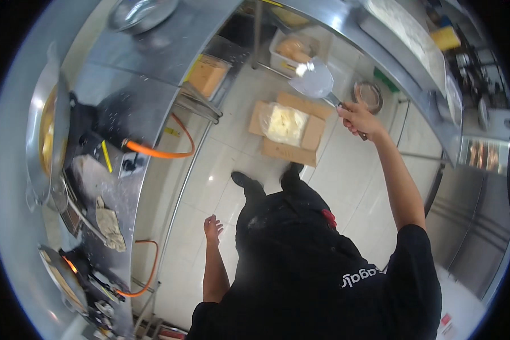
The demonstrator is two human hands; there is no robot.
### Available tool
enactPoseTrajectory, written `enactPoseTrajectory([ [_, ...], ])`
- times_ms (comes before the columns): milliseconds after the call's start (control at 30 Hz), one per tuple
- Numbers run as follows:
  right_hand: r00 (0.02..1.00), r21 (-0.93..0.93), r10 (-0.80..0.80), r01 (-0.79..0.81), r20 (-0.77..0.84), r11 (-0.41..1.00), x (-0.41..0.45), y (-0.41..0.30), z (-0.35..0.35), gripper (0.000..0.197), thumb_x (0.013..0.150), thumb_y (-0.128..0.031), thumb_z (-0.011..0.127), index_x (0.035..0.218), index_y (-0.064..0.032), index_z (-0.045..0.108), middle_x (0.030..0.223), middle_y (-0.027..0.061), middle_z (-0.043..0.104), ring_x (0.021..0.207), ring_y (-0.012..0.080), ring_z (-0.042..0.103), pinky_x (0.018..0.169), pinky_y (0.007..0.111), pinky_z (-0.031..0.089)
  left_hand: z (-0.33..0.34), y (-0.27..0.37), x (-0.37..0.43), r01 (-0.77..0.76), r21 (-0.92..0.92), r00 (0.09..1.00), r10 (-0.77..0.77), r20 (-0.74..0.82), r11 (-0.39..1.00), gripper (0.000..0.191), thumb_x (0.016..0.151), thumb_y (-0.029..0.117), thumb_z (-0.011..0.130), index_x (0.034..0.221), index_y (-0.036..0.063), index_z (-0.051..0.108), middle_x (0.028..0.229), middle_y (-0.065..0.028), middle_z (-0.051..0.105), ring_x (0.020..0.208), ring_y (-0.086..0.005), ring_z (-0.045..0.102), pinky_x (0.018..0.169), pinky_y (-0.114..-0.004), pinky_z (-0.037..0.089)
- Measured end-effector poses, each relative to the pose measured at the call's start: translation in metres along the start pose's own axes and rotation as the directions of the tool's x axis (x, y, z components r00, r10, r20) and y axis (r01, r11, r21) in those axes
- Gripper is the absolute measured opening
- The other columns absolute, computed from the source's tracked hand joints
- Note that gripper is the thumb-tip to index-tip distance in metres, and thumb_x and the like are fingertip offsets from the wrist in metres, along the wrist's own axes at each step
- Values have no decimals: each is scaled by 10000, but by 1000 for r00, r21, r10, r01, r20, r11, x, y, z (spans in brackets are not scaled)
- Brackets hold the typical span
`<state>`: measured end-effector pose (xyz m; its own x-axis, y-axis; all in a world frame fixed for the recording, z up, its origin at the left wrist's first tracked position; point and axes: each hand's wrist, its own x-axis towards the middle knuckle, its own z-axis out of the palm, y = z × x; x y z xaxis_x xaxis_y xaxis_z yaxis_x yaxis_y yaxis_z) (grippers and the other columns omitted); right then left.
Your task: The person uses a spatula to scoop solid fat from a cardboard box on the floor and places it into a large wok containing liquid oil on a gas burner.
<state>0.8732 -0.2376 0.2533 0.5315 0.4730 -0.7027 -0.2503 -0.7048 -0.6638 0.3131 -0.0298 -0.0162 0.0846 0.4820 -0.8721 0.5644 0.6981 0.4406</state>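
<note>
My right hand (361, 121) grips the handle of a broad metal turner (316, 83), held out over the floor. A white lump (304, 69) of what looks like solid fat sits near the far edge of its blade. Below it on the tiles, an opened cardboard box (291, 151) has its flaps spread. Inside lies a pale yellow block, perhaps shortening (287, 121), in a clear plastic bag with its top exposed. My left hand (213, 228) hangs at my side beside the left bench, holding nothing, its fingers loosely apart.
A steel bench (125, 102) on the left carries gas burners, a wok (49, 140) with yellow contents and a cloth (109, 223). Orange hoses (161, 151) loop past its edge. Under the far shelf stands a plastic tub (282, 55); a round pan (367, 97) lies to its right.
</note>
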Motion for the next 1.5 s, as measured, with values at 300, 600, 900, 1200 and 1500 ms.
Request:
enactPoseTrajectory([
  [300, 950, -461, 30, -177, -309, 870, 120, 278, -49, 239, 865, -137, 491, 1041, 24, 517, 930, 314, 615, 916, 457, 601, 807, 502, 463, 155, 73, 1, -45, 294, 996, 21, 85, 955, 282, 922, 299, 540, 1133, 111, 529, 970, -78, 573, 810, -181, 583, 713, -314, 489],
  [600, 981, -734, 78, -185, -178, 654, 345, 346, 61, 244, 865, -124, 459, 1072, -21, 536, 879, 213, 666, 819, 364, 666, 714, 471, 532, 405, 19, 194, -94, 378, 916, -69, 396, 921, 383, 911, 378, 571, 1094, 43, 536, 917, -53, 579, 753, -122, 585, 656, -260, 488],
  [900, 959, -965, 280, -28, 49, 262, 477, 380, 60, 200, 749, -121, 631, 917, -49, 710, 926, 136, 700, 862, 299, 684, 689, 415, 549, 592, -24, 320, 399, 236, 876, -445, 188, 886, 627, 899, 510, 523, 1121, -75, 488, 939, -181, 604, 793, -260, 634, 699, -380, 555],
  [1200, 793, -929, 603, -155, 87, 337, 508, 367, 87, 214, 870, -109, 469, 865, 32, 630, 771, 218, 648, 636, 287, 653, 506, 426, 509, 527, -173, 406, -409, 471, 912, 337, 234, 782, 254, 957, 212, 468, 893, -24, 537, 779, -119, 600, 622, -192, 604, 529, -326, 515],
  [1500, 730, -789, 682, -392, 45, 473, 509, 434, 68, 230, 862, -33, 412, 866, 104, 598, 610, 188, 584, 476, 267, 576, 426, 395, 466, 553, -102, 344, -97, 356, 973, 13, 231, 929, 297, 978, 193, 446, 938, -62, 593, 805, -92, 638, 734, -188, 614, 704, -339, 465],
])
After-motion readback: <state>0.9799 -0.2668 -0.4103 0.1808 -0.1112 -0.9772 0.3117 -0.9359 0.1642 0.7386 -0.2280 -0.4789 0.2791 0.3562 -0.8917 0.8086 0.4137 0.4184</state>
